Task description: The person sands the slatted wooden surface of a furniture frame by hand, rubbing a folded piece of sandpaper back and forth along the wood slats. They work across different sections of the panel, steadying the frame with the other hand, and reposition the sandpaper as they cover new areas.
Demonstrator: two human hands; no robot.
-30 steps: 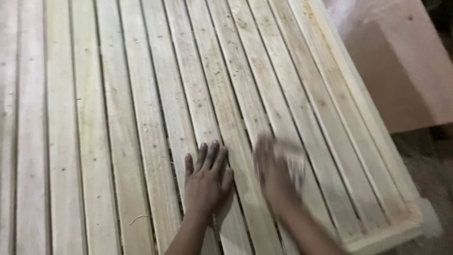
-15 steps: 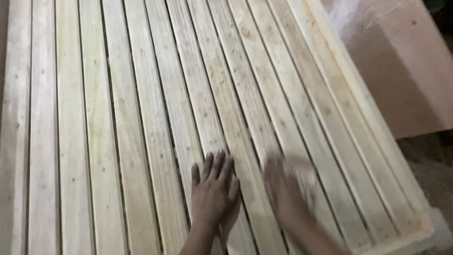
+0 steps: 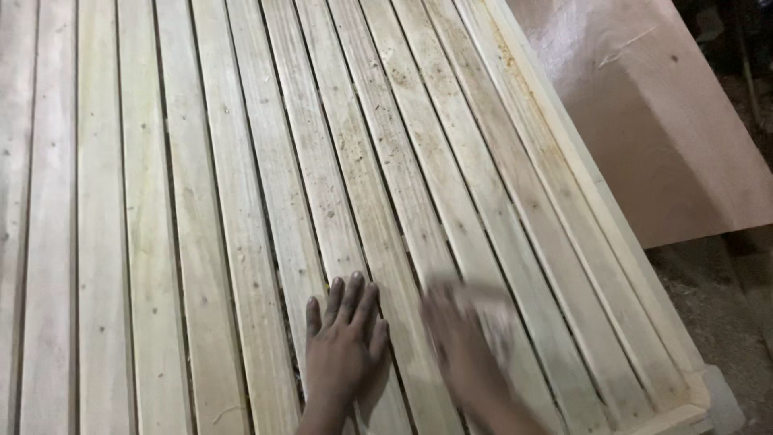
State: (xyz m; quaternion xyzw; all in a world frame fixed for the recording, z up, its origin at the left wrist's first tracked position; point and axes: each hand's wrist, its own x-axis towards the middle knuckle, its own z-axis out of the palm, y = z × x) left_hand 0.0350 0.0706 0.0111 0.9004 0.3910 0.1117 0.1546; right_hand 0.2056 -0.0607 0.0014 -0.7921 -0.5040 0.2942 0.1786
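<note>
My left hand (image 3: 342,346) lies flat with fingers spread on a pale wooden slat (image 3: 322,209) of a long slatted frame. Just to its right, my right hand (image 3: 467,338) is blurred with motion and presses a small pale pad, likely sandpaper (image 3: 491,302), against a neighbouring slat. Several parallel slats run away from me, with sawdust speckling those at the upper right.
The frame's raised side rail (image 3: 596,209) runs along the right edge and ends at a corner (image 3: 684,411) near me. A reddish-brown plywood board (image 3: 652,105) stands beyond it at the upper right. Dusty dark floor (image 3: 733,322) lies to the lower right.
My right hand has slid along the slat with the pad, staying blurred. My left hand stays flat in much the same spot. The camera view has shifted slightly.
</note>
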